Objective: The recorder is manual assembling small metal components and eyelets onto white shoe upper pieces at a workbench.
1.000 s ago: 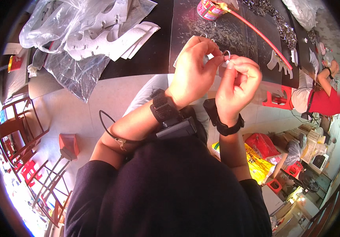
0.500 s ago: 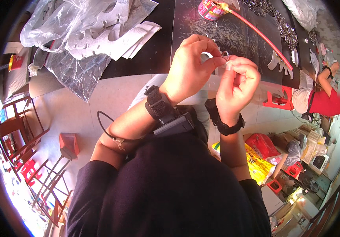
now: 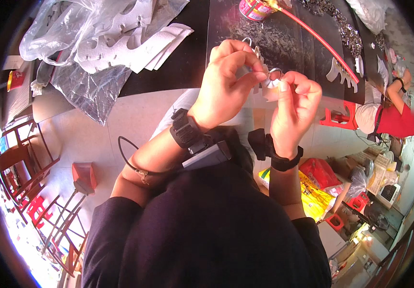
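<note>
Above the near edge of the dark table, my left hand is closed, thumb and fingertips pinching a small white notched piece. Several metal rings show along that piece, partly behind my left fingers. My right hand pinches, thumb against forefinger, at a silvery metal ring on the piece's right end. The two hands are a short way apart, with the ring between their fingertips. Whether the ring is fully closed is too small to tell.
White slotted sheets and clear plastic bags lie at the left. A pink tub and a red stick are at the back. Metal rings are heaped at the right, near another notched piece. A person in red sits right.
My right hand has moved slightly right and down, away from my left. The ring and more of the white notched piece now show between the fingertips.
</note>
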